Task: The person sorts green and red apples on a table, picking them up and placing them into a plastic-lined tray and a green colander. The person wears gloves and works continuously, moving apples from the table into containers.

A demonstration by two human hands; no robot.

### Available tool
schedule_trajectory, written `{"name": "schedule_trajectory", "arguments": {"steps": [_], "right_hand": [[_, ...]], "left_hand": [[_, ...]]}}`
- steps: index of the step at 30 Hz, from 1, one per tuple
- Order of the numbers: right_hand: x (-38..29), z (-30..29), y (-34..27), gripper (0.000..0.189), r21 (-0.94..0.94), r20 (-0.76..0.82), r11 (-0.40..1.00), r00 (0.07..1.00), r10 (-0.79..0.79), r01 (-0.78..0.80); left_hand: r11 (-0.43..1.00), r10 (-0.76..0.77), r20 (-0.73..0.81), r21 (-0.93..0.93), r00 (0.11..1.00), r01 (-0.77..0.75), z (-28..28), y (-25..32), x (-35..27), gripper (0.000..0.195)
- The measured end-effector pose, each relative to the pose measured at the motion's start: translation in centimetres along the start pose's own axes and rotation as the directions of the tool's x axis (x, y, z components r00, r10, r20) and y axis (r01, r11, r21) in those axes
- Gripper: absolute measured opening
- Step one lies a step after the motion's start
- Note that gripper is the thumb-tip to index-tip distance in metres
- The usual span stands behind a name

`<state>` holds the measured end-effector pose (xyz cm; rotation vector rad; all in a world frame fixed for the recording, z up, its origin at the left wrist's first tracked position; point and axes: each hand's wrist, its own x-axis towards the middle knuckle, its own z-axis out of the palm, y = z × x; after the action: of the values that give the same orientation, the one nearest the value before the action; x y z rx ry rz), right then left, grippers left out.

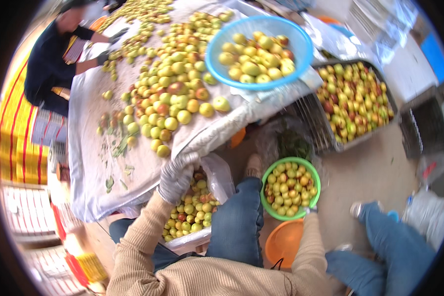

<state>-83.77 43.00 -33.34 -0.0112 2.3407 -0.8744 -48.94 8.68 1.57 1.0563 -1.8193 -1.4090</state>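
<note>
My left hand [177, 175], in a pale knit glove, is at the near edge of a cloth-covered table [140, 177], over a lined crate of jujube-like fruit [194, 214]; whether its fingers hold the cloth or anything else is unclear. My right hand [310, 210] grips the near right rim of a green plastic basin [264, 203] full of the same yellow-green and reddish fruit [290, 188]. Beneath that basin lies an orange basin [281, 244]. A large pile of fruit [170, 96] covers the table, with loose leaves [120, 148] at its left.
A blue basin of fruit [259, 83] sits at the table's right corner. Beyond it stands a black crate of fruit [384, 118]. A co-worker [48, 66] with dark gloves reaches over the far left side. Another person's jeans-clad legs [396, 236] are at my right. A bag with leaves [294, 140] lies below.
</note>
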Motion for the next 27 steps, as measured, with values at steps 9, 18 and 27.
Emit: {"name": "schedule_trajectory", "arguments": {"steps": [9, 18, 27], "right_hand": [[0.0, -3.4, 0.9, 0.038, 0.471, 0.093, 0.882, 0.993, -0.071, 0.019], [-15.8, -16.6, -13.1, 0.056, 0.733, 0.155, 0.680, 0.968, -0.198, 0.022], [-33.9, -23.4, -28.1, 0.049, 0.502, 0.366, 0.765, 0.703, -0.610, 0.403]], "left_hand": [[0.968, -0.245, -0.127, 0.028, 0.961, 0.250, -3.2, -6.4, -9.8, 0.032], [0.993, 0.092, -0.061, -0.072, 0.994, -0.096, -0.1, -0.2, -6.2, 0.028], [0.723, 0.397, 0.105, -0.648, 0.912, -0.240, 1.8, 8.7, -5.2, 0.057]]}}
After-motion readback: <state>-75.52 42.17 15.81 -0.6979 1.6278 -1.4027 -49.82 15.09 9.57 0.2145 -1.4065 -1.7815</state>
